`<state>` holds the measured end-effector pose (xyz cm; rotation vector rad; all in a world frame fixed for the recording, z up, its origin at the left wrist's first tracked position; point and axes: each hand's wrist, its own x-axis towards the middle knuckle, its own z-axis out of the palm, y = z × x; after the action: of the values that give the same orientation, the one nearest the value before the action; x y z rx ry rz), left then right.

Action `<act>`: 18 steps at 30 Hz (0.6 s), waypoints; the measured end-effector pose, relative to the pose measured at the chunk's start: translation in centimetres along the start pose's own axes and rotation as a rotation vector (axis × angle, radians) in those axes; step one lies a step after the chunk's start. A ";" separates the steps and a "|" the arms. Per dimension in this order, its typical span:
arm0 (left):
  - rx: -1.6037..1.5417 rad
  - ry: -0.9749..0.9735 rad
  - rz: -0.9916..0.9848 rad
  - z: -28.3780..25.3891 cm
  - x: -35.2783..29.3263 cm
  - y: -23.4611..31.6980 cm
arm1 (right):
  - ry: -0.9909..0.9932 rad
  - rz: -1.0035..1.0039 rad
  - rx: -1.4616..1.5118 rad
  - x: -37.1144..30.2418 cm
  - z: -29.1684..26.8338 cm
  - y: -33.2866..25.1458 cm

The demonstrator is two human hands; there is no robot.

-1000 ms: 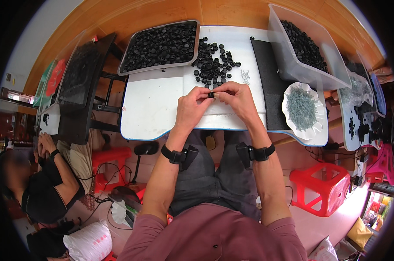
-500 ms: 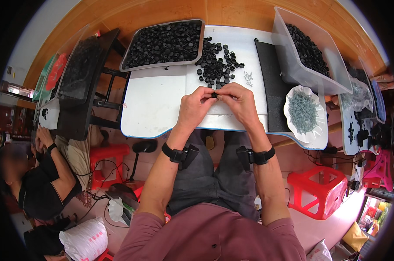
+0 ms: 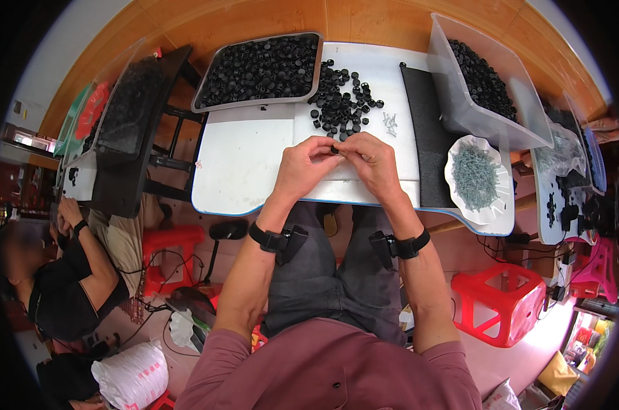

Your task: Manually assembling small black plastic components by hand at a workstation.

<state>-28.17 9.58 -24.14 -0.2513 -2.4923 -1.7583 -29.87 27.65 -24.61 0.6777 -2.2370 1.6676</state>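
Observation:
Both hands meet over the white table (image 3: 241, 164), near its front edge. Between the fingertips of my left hand (image 3: 304, 167) is a small round black cap (image 3: 334, 149), pinched. My right hand (image 3: 371, 162) closes on the same cap from the other side, thumb and forefinger together; whether it also holds a screw is hidden. Just beyond the fingers lies a loose spread of black caps (image 3: 340, 102). A few small silver screws (image 3: 390, 124) rest to the right of that spread.
A metal tray (image 3: 203, 104) heaped with black caps stands at the back left. On the right are a black mat (image 3: 429, 137), a clear plastic bin (image 3: 460, 113) of black parts and a white scalloped dish (image 3: 483, 216) full of screws. A co-worker (image 3: 84, 266) sits at far left; red stools (image 3: 497, 294) stand below.
Both hands have shifted slightly left, and the fingers have turned a little around the cap. The things on the table stay where they were.

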 end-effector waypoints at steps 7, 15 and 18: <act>-0.154 -0.025 -0.098 -0.2 0.1 0.1 | -0.060 -0.025 0.019 -0.1 -0.6 0.0; -0.166 -0.007 -0.063 0.0 0.3 -0.3 | -0.058 0.174 0.208 0.2 -0.8 0.6; -0.113 0.031 -0.050 0.2 0.4 0.0 | 0.165 0.360 0.397 0.5 -1.0 0.6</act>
<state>-28.52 9.75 -24.13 -0.1684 -2.4021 -1.9095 -30.65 28.69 -24.59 0.2043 -2.0160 2.2833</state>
